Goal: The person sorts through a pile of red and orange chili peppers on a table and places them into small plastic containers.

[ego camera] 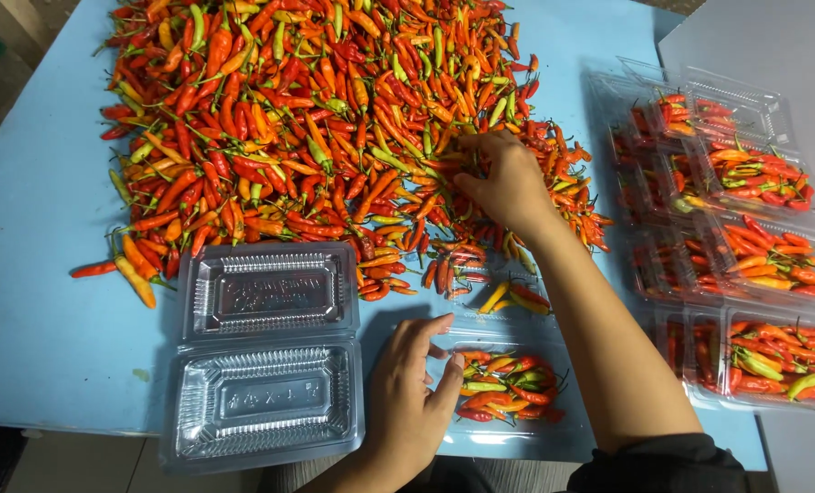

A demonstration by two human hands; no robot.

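A big heap of chillies (316, 137), red, orange and some green, covers most of the blue worktop (33, 228). Taking that heap as the landmark: the right hand (503, 178) rests on its right-hand edge, fingers curled down among the pods as if pinching some together. How tight that grip is, or whether it holds any chillies yet, I cannot tell, because the fingertips are buried in the pile.

Just below the heap, near the front edge of the worktop, lies a clear plastic box part-filled with chillies (503, 388). The left hand (417, 388) lies flat and open on its left rim, fingers spread, steadying it and gripping nothing.

To the left of that box, also below the heap, an empty clear box (266, 351) lies opened out, its lid and tray both bare.

Off to the right of the heap, a cluster of filled boxes (745, 237) sits in rows, each loaded with chillies.

Judging from this, the packing is well begun but far from finished: several boxes look done, one is about half full, one is untouched, and the heap remains very large.
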